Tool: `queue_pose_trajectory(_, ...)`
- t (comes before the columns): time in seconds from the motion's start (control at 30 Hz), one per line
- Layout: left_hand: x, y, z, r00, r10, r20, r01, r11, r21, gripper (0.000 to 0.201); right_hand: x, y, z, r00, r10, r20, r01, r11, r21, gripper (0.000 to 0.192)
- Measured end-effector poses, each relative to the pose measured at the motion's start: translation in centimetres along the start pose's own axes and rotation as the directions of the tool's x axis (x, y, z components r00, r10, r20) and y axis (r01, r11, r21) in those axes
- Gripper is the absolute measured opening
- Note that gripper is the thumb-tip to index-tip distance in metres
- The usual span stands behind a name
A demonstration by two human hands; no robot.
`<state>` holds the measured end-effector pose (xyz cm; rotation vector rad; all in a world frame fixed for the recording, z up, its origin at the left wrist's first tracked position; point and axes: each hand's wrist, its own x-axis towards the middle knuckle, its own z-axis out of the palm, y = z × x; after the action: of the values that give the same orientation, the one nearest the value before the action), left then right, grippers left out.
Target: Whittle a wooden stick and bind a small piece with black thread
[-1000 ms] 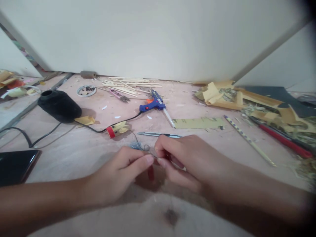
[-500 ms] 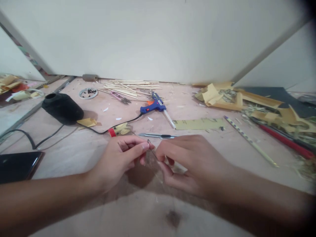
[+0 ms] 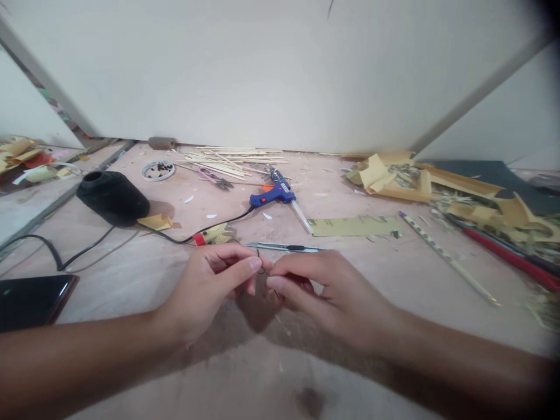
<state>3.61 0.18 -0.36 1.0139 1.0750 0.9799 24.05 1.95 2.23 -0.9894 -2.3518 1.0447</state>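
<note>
A short length of thin dark thread [image 3: 261, 269] runs between my two hands. My left hand [image 3: 214, 286] pinches one part of it between thumb and forefinger, and a small end sticks up past the thumb. My right hand [image 3: 328, 289] is closed on the other part, its thumb and forefinger almost touching the left fingertips. Just beyond the fingers lies a craft knife [image 3: 284, 248]. A small cut-paper piece with a red band [image 3: 214, 234] rests past my left hand.
A blue glue gun [image 3: 275, 195] with its cord lies ahead, near thin wooden sticks [image 3: 236, 158] and pink-handled snips [image 3: 214, 177]. A black thread cone [image 3: 111, 198] and a phone [image 3: 35, 297] are at left. Paper scraps [image 3: 394, 178] and a pencil [image 3: 450, 262] lie right.
My right hand has come closer to the left, its thumb now up against the forefinger. The thread between them is shorter and more curled. The view has tilted slightly.
</note>
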Motion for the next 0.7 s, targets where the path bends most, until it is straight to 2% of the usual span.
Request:
queue_pose_trajectory(0.27,-0.1,0.1,-0.3,0.994,-0.066,0.090,0.077,0.989,-0.126,0.014,-0.1,0.3,-0.4,0.990,-0.138,-0.030,0.132,0.981,-0.142,0.015)
queue_pose_trajectory(0.37,-0.1,0.0,-0.3,0.984,-0.089,0.153,0.110,0.985,-0.132,0.014,-0.1,0.3,-0.4,0.982,-0.178,-0.060,0.170,0.978,-0.120,0.010)
queue_pose_trajectory(0.5,-0.3,0.0,-0.2,0.982,-0.082,0.172,0.105,0.986,-0.133,0.014,0.0,0.6,0.0,0.959,-0.261,-0.108,0.254,0.964,-0.080,0.008)
queue_pose_trajectory(0.6,-0.5,0.1,0.1,0.981,-0.073,0.180,0.097,0.987,-0.125,0.012,0.1,0.7,0.5,0.960,-0.245,-0.135,0.241,0.970,-0.044,0.010)
queue_pose_trajectory(0.7,-0.7,0.2,0.3,0.976,-0.061,0.207,0.079,0.993,-0.082,0.016,0.1,0.6,0.7,0.979,-0.141,-0.147,0.144,0.990,0.006,0.016)
